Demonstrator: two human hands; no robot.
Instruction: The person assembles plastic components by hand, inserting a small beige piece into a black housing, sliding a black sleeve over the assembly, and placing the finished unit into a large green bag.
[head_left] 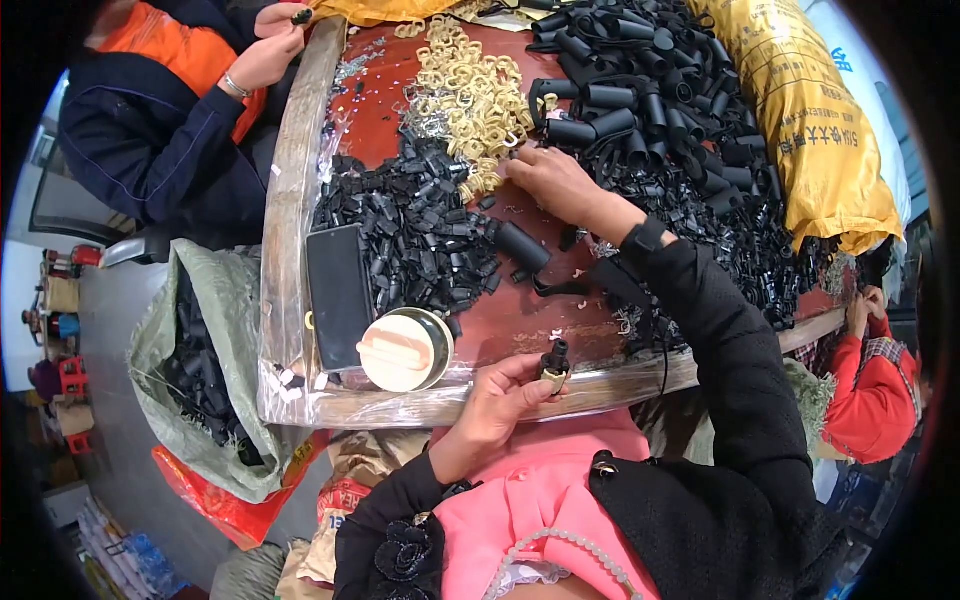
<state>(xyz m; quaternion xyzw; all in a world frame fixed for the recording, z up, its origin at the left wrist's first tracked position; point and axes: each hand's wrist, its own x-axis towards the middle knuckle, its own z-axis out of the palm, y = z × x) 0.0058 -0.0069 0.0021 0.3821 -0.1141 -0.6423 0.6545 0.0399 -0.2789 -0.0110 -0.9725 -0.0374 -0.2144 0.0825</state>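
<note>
My left hand (497, 402) is closed at the table's near edge, its thumb and fingers pinching a small black plastic fitting (557, 356) with a cream-coloured part at its lower end. My right hand (560, 183) reaches across to the edge of a heap of cream plastic rings (470, 90). Its fingertips are pinched together there, and what they hold is too small to make out. Left of that hand lies a pile of small black plastic pieces (420, 225). A larger black cylinder (522, 247) rests on the red tabletop just below it.
A dark phone (340, 290) and a round lidded container (405, 350) sit at the near left. Black tubes (640, 100) heap up at the far right beside a yellow sack (810, 120). An open sack (190, 350) stands left. Co-workers (170, 110) are at the left and right.
</note>
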